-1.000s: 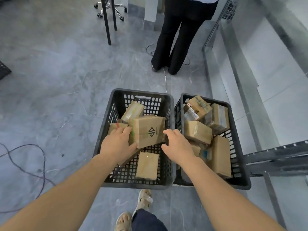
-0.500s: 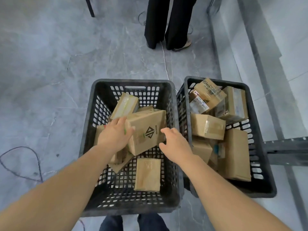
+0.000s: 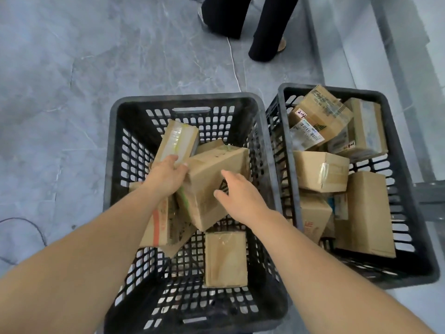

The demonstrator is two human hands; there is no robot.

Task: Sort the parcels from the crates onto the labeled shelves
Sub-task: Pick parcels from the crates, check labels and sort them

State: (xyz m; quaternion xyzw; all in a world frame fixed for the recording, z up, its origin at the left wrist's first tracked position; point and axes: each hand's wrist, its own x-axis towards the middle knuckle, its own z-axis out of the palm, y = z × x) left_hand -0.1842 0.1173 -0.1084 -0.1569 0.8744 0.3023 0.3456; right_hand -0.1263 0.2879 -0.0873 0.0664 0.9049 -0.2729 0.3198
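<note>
Since half a second ago, the big box [image 3: 212, 179] is tipped further up on its corner, and the right hand [image 3: 240, 196] has gone from its right edge onto its front face, where it now covers most of the black diamond logo. This box is in the left crate [image 3: 183, 98], raised above the other parcels. The left hand [image 3: 166, 179] grips its upper left corner with bent fingers. The right hand is open, with fingers spread and almost straight against the cardboard. Two black plastic crates stand side by side on the grey floor. In the left crate I count at least five cardboard boxes: the big box, a taped box [image 3: 178, 141] behind it, a box with an orange stripe [image 3: 160, 225] under the left forearm, with printing too blurred to read, and a flat box [image 3: 225, 259] on the bottom. The right crate [image 3: 337, 89] holds at least six boxes. Its top box [image 3: 322, 112] has a small white sticker with "2-4" written by hand and a barcode label [image 3: 307, 133]. Further away stand the legs of another person [image 3: 240, 15] in black trousers.
</note>
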